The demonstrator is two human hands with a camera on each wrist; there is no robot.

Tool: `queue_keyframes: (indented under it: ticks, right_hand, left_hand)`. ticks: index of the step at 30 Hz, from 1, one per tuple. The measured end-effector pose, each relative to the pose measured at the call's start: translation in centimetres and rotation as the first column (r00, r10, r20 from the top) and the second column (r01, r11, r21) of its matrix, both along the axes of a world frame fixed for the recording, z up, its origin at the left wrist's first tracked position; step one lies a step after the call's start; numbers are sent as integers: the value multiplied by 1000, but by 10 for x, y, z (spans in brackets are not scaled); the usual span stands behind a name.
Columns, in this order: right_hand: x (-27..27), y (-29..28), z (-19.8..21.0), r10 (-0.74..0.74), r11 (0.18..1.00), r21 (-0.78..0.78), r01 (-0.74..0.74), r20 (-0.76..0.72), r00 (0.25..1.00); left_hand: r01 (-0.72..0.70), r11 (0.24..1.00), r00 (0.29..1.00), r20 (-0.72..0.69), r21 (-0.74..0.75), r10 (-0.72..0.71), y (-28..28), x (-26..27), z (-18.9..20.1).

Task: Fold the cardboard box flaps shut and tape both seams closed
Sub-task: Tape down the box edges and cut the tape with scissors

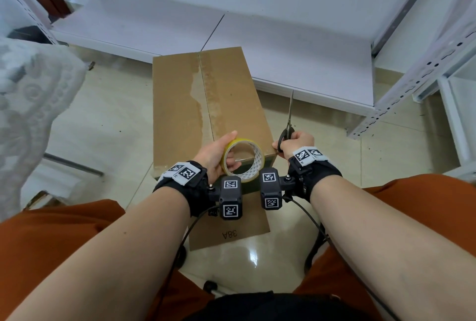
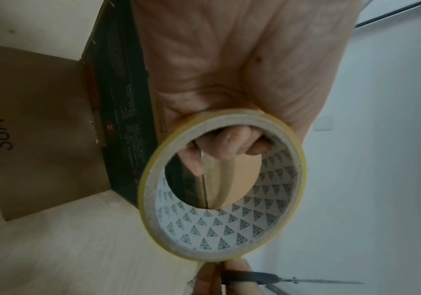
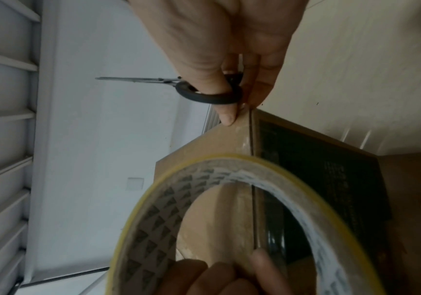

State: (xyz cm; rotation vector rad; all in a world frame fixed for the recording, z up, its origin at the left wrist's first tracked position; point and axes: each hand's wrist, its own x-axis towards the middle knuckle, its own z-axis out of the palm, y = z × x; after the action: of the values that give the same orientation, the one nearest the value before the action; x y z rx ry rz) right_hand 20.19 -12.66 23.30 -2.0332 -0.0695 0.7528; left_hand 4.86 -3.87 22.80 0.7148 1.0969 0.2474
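From the head: cardboard box [image 1: 206,107] on the floor [image 1: 103,125], top flaps closed, seam running near to far; left hand [image 1: 216,156] gripping a tape roll [image 1: 243,159] at the near edge; right hand [image 1: 293,144] curled around scissors [image 1: 288,125], blades pointing far. Only from the left wrist: fingers [image 2: 232,143] hooked through the roll's core. Only from the right wrist: thumb through a scissor loop, tip pressing the box's near right corner.
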Motion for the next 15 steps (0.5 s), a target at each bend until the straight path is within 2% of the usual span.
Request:
queue_keyframes:
  ticks: [8, 11, 15]
  right_hand:
    - [-6, 8, 5, 136, 990, -53, -130, 143, 980]
    - [-7, 10, 11, 225, 971, -118, -206, 170, 959]
    - [-6, 16, 13, 198, 979, -80, -187, 160, 967]
  left_hand:
    - [-8, 1000, 1000, 2, -9, 8, 1, -2, 3]
    - [1, 1000, 1000, -21, 2, -1, -2, -3, 6]
    - [9, 1000, 1000, 8, 7, -9, 1, -13, 17]
